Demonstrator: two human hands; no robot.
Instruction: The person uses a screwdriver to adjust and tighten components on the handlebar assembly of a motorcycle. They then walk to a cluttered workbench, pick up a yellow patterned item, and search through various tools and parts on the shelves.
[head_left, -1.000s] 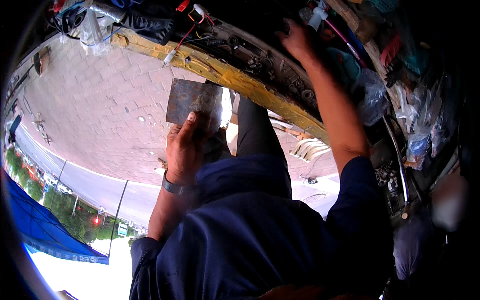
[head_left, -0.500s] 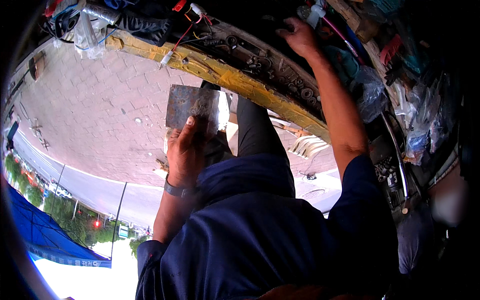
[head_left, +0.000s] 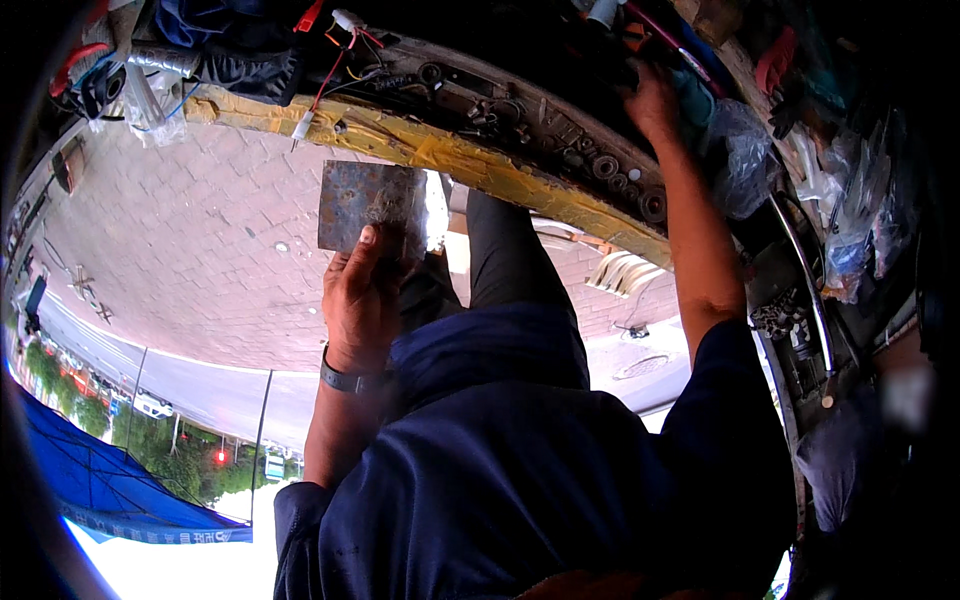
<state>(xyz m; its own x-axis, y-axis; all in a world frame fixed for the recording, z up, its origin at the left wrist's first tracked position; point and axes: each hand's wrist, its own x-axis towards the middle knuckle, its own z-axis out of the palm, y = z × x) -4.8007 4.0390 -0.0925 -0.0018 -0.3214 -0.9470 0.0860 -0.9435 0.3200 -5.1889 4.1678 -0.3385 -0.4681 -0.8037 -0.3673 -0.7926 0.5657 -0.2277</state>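
Observation:
A flat, rust-spotted metal plate (head_left: 350, 205) is gripped in my left hand (head_left: 356, 300), the thumb pressed on its upper face. The plate is held in front of my lap, near the yellow-edged front of the workbench; its right side catches bright light. My right hand (head_left: 654, 102) reaches over the bench into the dark clutter at the back. Its fingertips fade into shadow, so what they touch cannot be made out. Nearest to it are a purple-pink rod (head_left: 675, 42) and a teal bag-like item (head_left: 695, 92).
Along the bench, the yellow-taped edge (head_left: 440, 150) borders a trough with bearings (head_left: 605, 168) and small metal parts. A wire with a white connector (head_left: 303, 124) hangs over it at left. Clear plastic bags (head_left: 745, 160) and a metal bar (head_left: 805, 285) crowd the right side.
My right hand has shifted right and a little farther into the clutter. My left hand, still gripping the plate, has moved slightly left. The view has turned a little.

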